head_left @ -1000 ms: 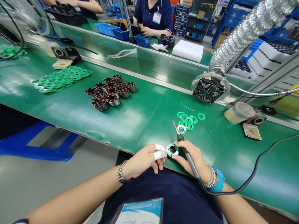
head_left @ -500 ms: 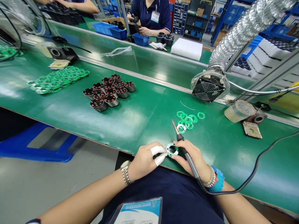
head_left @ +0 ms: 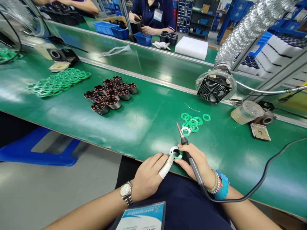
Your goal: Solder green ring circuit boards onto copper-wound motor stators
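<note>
A part topped by a green and white ring board is at the table's front edge. My right hand pinches its right side with thumb and index finger and also holds a soldering iron, tip pointing up and away. My left hand, with white finger covers, has its fingers together and touches the ring's left side. Beyond the iron tip lies a loose group of green ring boards. Several wound stators stand further left, beside a stack of green boards.
A fan on a foil duct hangs over the back right. Near it are a plastic cup and a sponge tray. The iron's cable curves across the right. A person works across the table.
My left hand has turned palm down, with its fingers drawn together and its watch face now showing. My right hand and the iron have hardly moved.
</note>
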A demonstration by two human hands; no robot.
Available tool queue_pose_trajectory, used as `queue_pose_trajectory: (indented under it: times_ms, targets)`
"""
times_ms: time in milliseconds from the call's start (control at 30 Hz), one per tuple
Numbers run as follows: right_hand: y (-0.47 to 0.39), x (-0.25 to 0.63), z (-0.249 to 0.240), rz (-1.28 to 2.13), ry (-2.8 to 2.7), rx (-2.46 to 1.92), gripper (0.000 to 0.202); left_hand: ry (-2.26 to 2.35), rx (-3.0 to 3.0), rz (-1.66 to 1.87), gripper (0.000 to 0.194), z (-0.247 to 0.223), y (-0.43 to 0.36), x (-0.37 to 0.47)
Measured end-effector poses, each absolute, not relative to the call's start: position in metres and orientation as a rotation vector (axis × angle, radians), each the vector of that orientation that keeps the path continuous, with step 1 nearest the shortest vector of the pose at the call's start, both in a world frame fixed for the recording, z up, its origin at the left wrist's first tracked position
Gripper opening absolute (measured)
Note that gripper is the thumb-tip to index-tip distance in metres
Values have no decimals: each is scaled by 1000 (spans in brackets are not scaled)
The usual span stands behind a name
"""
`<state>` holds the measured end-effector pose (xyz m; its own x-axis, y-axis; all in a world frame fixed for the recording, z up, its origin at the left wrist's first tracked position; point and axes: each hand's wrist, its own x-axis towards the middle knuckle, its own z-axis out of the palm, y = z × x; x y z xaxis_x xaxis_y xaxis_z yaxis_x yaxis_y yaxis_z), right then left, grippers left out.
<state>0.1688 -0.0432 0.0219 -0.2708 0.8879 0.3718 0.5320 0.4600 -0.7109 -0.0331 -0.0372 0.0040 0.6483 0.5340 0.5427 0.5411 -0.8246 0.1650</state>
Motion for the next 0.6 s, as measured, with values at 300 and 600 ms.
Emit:
queue_pose_trajectory:
  times_ms: [300, 600]
  targets:
    - [-33, 182, 29, 796, -2000, -1093, 35, -1251, -3089, -949, 21, 19, -12, -42]
    - [-42, 172, 31, 609, -1994, -1151, 28, -1687, -3532, -665, 21, 34, 6, -27]
